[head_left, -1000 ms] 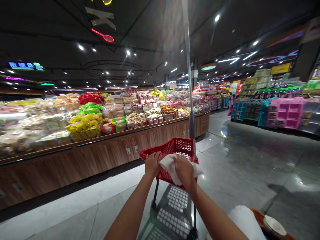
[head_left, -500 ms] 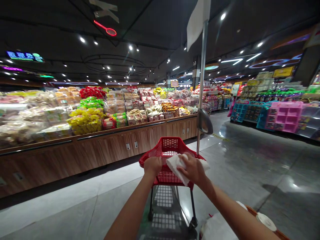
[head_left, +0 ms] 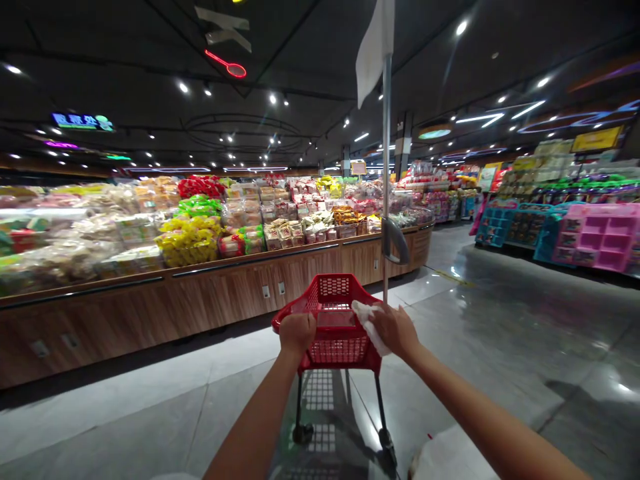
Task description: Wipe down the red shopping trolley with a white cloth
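Note:
A red plastic shopping cart [head_left: 345, 350] stands in front of me on dark legs with casters. My left hand [head_left: 299, 331] is closed around the left part of its handle. In my right hand [head_left: 397, 330] is a white cloth [head_left: 373, 323], bunched against the right end of the handle; whether it is cloth or paper I cannot tell for sure. A metal pole [head_left: 387, 167] rises just beyond my right hand, with a dark grey loop [head_left: 396, 241] partway up and a white flag-like sheet [head_left: 375, 50] on top.
A long wood-panelled counter [head_left: 220, 292] piled with bagged snacks [head_left: 190, 233] runs along the left and ahead. Pink [head_left: 597, 233] and blue plastic racks stand on the right. Grey shiny floor [head_left: 500, 320] lies between. A white object [head_left: 453, 457] is low at the bottom right.
My right hand and the white cloth have slid to the right along the handle, uncovering its middle. My left hand keeps its hold. The view has turned slightly left.

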Tool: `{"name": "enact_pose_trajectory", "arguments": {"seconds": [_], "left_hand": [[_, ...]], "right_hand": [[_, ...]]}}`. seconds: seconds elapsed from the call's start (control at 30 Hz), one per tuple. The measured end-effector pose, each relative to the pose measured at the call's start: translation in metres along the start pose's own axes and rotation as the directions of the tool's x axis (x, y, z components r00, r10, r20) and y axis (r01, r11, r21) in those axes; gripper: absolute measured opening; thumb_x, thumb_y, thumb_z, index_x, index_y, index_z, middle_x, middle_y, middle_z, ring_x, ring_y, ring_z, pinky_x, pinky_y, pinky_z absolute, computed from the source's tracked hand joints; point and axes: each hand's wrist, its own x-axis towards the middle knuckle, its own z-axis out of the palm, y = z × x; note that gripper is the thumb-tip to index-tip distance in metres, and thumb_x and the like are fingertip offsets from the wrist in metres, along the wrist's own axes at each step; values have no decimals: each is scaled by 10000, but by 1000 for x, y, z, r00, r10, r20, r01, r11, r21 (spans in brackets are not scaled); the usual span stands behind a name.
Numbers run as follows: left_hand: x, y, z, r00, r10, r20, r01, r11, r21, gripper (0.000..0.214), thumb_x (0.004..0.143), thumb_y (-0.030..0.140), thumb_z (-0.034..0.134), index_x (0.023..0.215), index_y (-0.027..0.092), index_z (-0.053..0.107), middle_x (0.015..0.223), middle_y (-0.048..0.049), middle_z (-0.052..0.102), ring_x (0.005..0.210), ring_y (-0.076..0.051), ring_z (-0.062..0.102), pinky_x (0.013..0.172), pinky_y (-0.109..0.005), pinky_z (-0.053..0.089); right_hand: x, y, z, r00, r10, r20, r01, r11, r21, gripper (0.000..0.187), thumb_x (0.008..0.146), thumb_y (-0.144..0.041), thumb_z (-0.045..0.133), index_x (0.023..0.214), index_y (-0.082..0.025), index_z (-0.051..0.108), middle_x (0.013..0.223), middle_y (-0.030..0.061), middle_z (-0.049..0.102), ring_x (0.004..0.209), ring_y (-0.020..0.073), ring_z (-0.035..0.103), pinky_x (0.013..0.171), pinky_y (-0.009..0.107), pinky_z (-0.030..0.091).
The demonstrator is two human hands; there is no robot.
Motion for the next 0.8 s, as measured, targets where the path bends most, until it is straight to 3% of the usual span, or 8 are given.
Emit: {"name": "enact_pose_trajectory", "arguments": {"seconds": [0.1, 0.2, 0.33, 0.4, 0.47, 0.63, 0.7, 0.8], "left_hand": [[-1, 9, 1, 1000, -26, -16, 25, 999, -41, 562, 957, 319, 247, 817, 127, 756, 803, -145, 731, 758, -253, 669, 722, -365, 475], [-1, 15, 3, 1000, -15, -6, 14, 999, -32, 562, 968, 316, 239, 840, 117, 749, 820, -149, 728, 750, -241, 659, 722, -356, 468], [2, 8, 4, 1000, 12, 10, -12, 1000, -2, 520, 957, 263, 258, 825, 104, 736, 812, -144, 722, 743, -230, 652, 709, -339, 454], [3, 2, 5, 1000, 24, 6, -24, 1000, 1, 518, 959, 277, 266, 804, 110, 731, 789, -139, 717, 728, -227, 647, 697, -334, 446], [3, -1, 5, 999, 38, -6, -38, 999, 4, 520, 964, 287, 265, 794, 119, 727, 772, -134, 712, 727, -223, 644, 695, -331, 439], [3, 6, 7, 998, -13, -64, 13, 1000, 12, 497, 952, 278, 289, 769, 124, 725, 750, -125, 711, 719, -218, 649, 692, -326, 436], [4, 15, 9, 996, -34, -79, 35, 999, 8, 499, 945, 273, 290, 746, 125, 723, 729, -125, 706, 710, -222, 649, 687, -330, 433], [7, 25, 13, 996, -38, -84, 36, 999, -26, 499, 944, 276, 289, 739, 135, 721, 727, -124, 705, 714, -232, 653, 684, -339, 431]], "right_hand": [[5, -10, 10, 996, 38, -82, -36, 999, 28, 290, 957, -274, 415, 1095, -203, 660, 1172, 94, 632, 986, 230, 596, 902, 365, 417], [24, -51, 21, 987, 59, -151, -47, 995, 87, 262, 952, -254, 442, 1060, -206, 676, 1122, 86, 649, 1011, 224, 578, 913, 348, 419], [37, -90, 24, 977, -81, -199, 97, 992, 75, 240, 942, -291, 486, 1030, -223, 699, 1156, 85, 639, 1142, 256, 508, 1043, 416, 345], [33, -84, 23, 965, -168, -201, 185, 980, 71, 260, 949, -343, 486, 1081, -250, 690, 1234, 70, 608, 1181, 259, 488, 1062, 420, 336], [24, -59, 22, 959, -186, -212, 202, 978, 55, 287, 957, -366, 472, 1139, -266, 668, 1312, 63, 566, 1198, 252, 487, 1048, 410, 356], [4, 16, 24, 970, -46, -240, 39, 999, -34, 258, 946, -289, 468, 1099, -258, 673, 1323, 85, 565, 1157, 256, 529, 1008, 467, 361], [8, 16, 28, 960, 17, -279, -25, 999, -27, 269, 949, -265, 449, 1112, -234, 661, 1293, 95, 586, 1146, 255, 535, 1001, 462, 358], [24, -27, 37, 944, 47, -327, -38, 999, 35, 288, 956, -261, 444, 1164, -205, 635, 1208, 97, 635, 1093, 239, 556, 978, 415, 378]]}}
